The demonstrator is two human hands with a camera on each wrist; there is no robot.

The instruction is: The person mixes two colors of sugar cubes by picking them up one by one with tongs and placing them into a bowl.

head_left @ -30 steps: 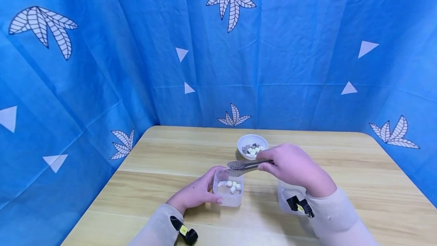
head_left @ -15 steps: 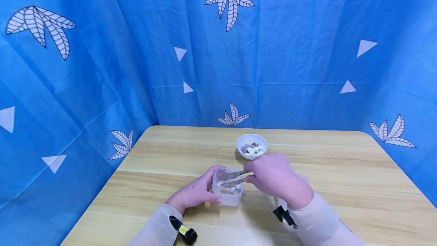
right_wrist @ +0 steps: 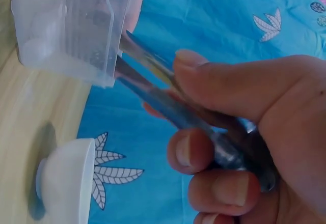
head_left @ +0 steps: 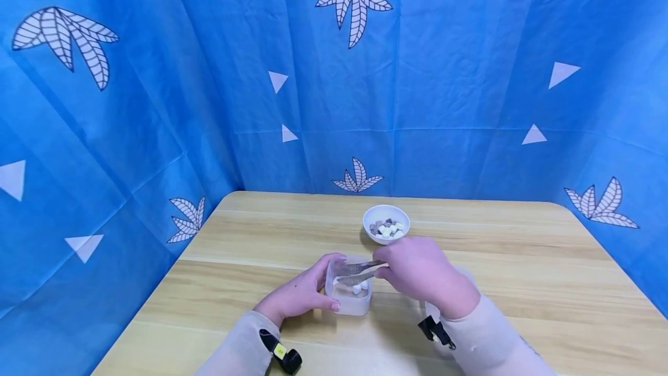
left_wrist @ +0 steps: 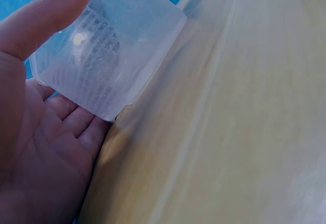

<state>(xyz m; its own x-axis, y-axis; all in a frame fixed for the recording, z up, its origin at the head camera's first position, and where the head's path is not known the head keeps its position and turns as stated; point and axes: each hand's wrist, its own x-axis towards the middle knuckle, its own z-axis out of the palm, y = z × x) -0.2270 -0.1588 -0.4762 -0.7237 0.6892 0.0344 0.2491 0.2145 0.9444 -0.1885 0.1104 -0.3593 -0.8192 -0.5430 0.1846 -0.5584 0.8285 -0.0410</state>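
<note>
My left hand (head_left: 302,292) holds a clear plastic container (head_left: 352,306) by its left side, with the thumb near and the fingers at the far side. Several small white cubes (head_left: 357,289) lie in it, partly hidden by metal tongs. My right hand (head_left: 420,271) grips these tongs (right_wrist: 168,107) between thumb and curled fingers. Their two perforated arms stand apart and reach down inside the container. Whether the tips touch a cube cannot be made out. In the left wrist view, the thumb lies along the container wall (left_wrist: 137,56).
A white bowl (head_left: 386,210) of brown and white cubes stands behind, near the table's far side. Under my right forearm, a second clear container (head_left: 432,311) is mostly covered. The wooden table (head_left: 261,225) ends at a blue patterned curtain (head_left: 449,103).
My right hand has moved left and the tongs have gone from above the container down into it, their arms spreading apart. My left hand stays put.
</note>
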